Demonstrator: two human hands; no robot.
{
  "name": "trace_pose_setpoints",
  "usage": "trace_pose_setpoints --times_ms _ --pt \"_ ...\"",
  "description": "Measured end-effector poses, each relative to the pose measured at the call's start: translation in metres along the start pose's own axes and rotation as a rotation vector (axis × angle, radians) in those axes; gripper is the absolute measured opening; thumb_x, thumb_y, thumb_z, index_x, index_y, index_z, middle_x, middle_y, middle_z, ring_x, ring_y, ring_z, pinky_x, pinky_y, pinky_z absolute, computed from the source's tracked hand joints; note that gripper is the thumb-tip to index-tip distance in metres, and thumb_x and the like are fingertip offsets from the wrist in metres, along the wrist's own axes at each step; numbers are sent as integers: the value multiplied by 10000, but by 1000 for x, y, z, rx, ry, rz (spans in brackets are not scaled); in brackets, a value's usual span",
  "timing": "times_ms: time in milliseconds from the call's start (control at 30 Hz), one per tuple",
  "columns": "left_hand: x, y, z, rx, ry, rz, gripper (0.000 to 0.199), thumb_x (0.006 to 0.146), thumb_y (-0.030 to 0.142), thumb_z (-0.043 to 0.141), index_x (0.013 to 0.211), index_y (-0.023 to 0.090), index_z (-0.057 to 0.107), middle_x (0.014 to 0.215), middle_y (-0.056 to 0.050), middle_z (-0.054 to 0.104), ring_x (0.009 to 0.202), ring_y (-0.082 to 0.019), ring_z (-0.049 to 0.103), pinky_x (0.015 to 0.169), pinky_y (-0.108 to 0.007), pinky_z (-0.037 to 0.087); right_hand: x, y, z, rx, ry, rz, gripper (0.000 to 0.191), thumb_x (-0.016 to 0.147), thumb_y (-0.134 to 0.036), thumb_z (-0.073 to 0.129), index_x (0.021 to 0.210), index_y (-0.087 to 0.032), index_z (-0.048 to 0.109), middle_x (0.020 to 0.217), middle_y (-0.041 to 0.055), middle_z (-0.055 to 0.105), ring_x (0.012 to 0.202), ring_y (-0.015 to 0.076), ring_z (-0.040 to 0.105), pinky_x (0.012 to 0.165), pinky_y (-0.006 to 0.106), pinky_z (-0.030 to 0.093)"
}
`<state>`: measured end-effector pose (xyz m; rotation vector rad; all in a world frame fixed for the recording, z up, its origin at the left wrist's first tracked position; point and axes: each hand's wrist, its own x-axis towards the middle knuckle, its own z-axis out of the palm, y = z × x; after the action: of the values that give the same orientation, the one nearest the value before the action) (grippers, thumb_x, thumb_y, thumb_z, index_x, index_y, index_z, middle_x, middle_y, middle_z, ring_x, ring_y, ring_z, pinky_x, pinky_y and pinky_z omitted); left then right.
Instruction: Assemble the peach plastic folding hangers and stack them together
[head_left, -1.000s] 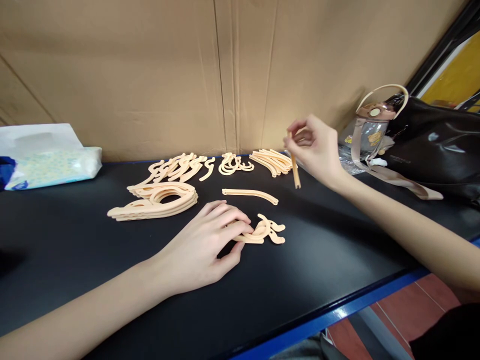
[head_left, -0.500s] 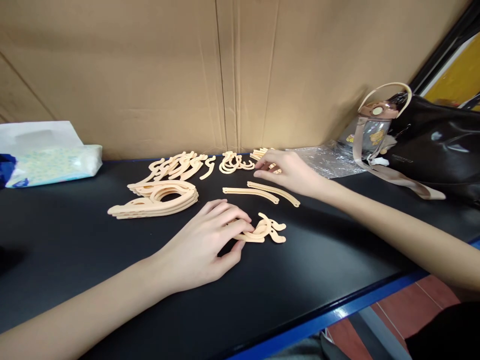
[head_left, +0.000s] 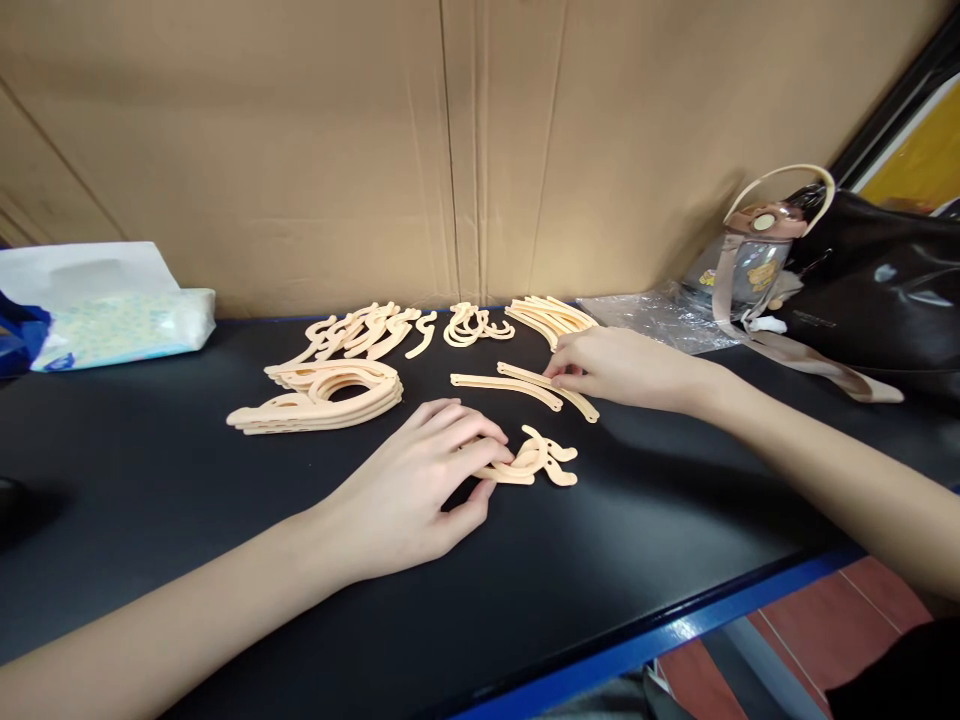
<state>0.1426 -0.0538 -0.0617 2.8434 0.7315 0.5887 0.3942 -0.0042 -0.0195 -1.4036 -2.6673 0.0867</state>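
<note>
My left hand (head_left: 431, 480) rests on the black table with thumb and fingers closed over a small cluster of beige hanger parts (head_left: 534, 460). A curved hook and two arm ends with small holes stick out to the right of my fingers; the rest is hidden under them. My right hand (head_left: 600, 365) has thumb and fingertips pinched at the middle of a long curved hanger strip (head_left: 581, 404), which lies on the table. Beside it, to the left, lies a second curved strip (head_left: 510, 385), untouched.
Behind my left hand is a stack of folded hangers (head_left: 360, 405). Farther back lie S-shaped arms (head_left: 375, 325), hooks (head_left: 469, 325) and a pile of strips (head_left: 551, 312) before a cardboard wall. A tissue pack (head_left: 124, 325) is left; a bottle (head_left: 754, 260) and black bag (head_left: 885, 290) stand right.
My right hand has come nearer, from the strip pile at the back to one of the two loose strips. My left hand stays on the cluster. The view has shifted slightly.
</note>
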Motion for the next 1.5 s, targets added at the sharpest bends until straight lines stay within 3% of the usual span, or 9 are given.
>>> trace_pose_setpoints --times_ms 133,367,500,667,833,1067,1300,1400,1500 --pt "0 1 -1 1 -9 -5 212 899 142 486 1044 218 620 1100 -10 627 1060 -166 531 988 -336 348 5 -3 2 -79 -17 58 201 907 -210 538 881 -183 735 875 37 725 795 205 633 674 296 399" --pt "0 0 0 0 -10 -6 213 898 139 483 1038 216 624 1092 -11 626 1058 -168 527 980 -337 354 19 -5 29 -1 222 -15 181 933 -203 553 960 -171 729 985 37 712 896 197 645 747 293 443" --pt "1 0 0 -4 -5 -5 218 898 138 484 1047 217 623 1094 -9 630 1058 -163 534 980 -332 356 18 -9 34 64 265 -63 181 934 -233 566 961 -154 726 934 45 708 853 182 643 732 287 457" --pt "1 0 0 -4 -1 -10 217 899 143 489 1050 218 626 1093 -5 634 1049 -160 538 977 -328 362 16 -13 35 187 262 -67 154 830 -240 709 950 -143 708 875 31 702 777 158 640 715 274 478" --pt "1 1 -1 -10 1 -15 219 899 140 491 1047 221 630 1087 -8 638 1045 -165 542 978 -333 369 18 -8 36 299 235 -103 117 853 -122 641 955 -138 696 931 46 698 807 144 649 766 276 513" --pt "0 1 -1 -6 -14 -43 223 905 148 476 1055 209 629 1096 -25 629 1032 -182 533 946 -346 390 21 3 31 467 120 -106 187 848 -153 628 1030 -147 669 1036 59 701 910 160 657 850 317 534" --pt "2 -1 -2 5 5 -106 209 919 168 470 1057 180 627 1012 -36 626 954 -185 542 876 -352 421 17 7 26 427 126 -70 218 856 -216 626 1057 -143 668 1055 69 703 905 172 659 839 318 526" --pt "2 -3 -1 -37 -5 -142 207 926 182 471 1067 198 622 1010 -31 623 944 -186 545 858 -352 442 11 3 19 368 192 -108 238 887 -284 610 1066 -143 678 1039 65 702 906 177 641 815 311 500" --pt "0 -5 0 -106 1 -176 205 929 193 471 1072 212 618 1023 -30 616 943 -181 559 847 -336 466 1 -4 12 370 134 -213 249 908 -319 595 1075 -157 684 1028 59 687 914 174 622 807 300 474"
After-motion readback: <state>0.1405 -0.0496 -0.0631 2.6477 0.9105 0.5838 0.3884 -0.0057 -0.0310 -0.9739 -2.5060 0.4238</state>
